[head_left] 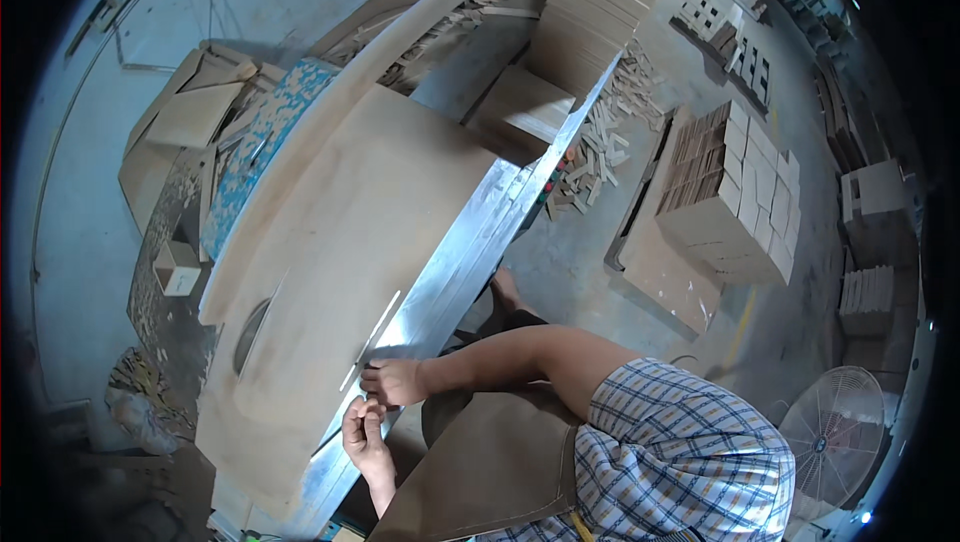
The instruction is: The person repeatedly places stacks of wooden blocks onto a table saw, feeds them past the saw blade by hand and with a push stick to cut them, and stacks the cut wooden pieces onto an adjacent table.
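Observation:
My right hand (395, 382) reaches across to the metal edge rail (460, 247) of a large wooden worktable (370, 182). Its fingers are curled closed near the rail. Just below it, my left hand (368, 440) is raised with thumb and fingers pinched together, almost meeting the right fingertips. Whatever sits between the fingers is too small or hidden to make out. A thin pale strip (385, 322) lies on the tabletop along the rail, close to my right hand. Further left, a dark curved slot (252, 337) shows in the table surface.
A tall stack of boards (595, 17) stands at the table's far end, with scrap wood strips (600, 147) on the floor beside it. To the right are a pallet of stacked wooden pieces (735, 192) and a fan (835, 437). A blue speckled sheet (270, 147) lies left.

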The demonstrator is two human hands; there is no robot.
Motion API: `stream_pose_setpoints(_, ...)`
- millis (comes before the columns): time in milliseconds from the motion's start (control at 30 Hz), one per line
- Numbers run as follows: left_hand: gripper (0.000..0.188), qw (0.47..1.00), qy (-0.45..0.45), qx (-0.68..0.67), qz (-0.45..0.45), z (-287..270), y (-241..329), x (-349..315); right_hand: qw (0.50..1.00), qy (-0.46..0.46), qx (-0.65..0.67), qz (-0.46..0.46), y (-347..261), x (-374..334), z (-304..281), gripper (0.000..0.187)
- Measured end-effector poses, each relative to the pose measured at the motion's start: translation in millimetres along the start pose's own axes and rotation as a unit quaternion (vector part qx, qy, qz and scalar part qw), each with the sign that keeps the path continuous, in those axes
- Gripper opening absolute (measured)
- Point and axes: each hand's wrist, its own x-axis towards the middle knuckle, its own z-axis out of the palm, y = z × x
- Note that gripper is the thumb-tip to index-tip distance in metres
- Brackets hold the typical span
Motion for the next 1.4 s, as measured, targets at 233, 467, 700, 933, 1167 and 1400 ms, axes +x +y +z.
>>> stream_pose_setpoints(233,0.031,0.998,-0.029,0.045,-0.018,87.1,47.8,56.4,0.967,-0.018,0.251,0.035,48.2,-11.7,-31.9,0.022)
stream_pose_setpoints(467,0.030,0.997,-0.046,0.055,-0.026,134.2,61.2,83.3,0.915,-0.050,0.384,0.114,69.5,-26.9,-94.8,0.025)
stream_pose_setpoints(700,0.036,0.981,-0.149,0.125,0.014,219.2,92.2,180.9,0.881,0.058,0.306,0.355,111.6,-109.4,-176.5,0.029)
stream_pose_setpoints(933,0.083,0.896,-0.276,0.333,0.099,381.0,116.1,308.9,0.648,0.389,0.137,0.641,173.1,-236.4,-317.3,0.038)
stream_pose_setpoints(1167,0.091,0.854,-0.350,0.384,-0.006,476.5,90.0,398.1,0.525,0.427,0.182,0.713,263.6,-256.1,-307.5,0.048)
stream_pose_setpoints(1400,0.061,0.881,-0.333,0.335,-0.022,494.8,95.7,384.7,0.545,0.402,0.146,0.721,275.3,-274.5,-302.8,0.056)
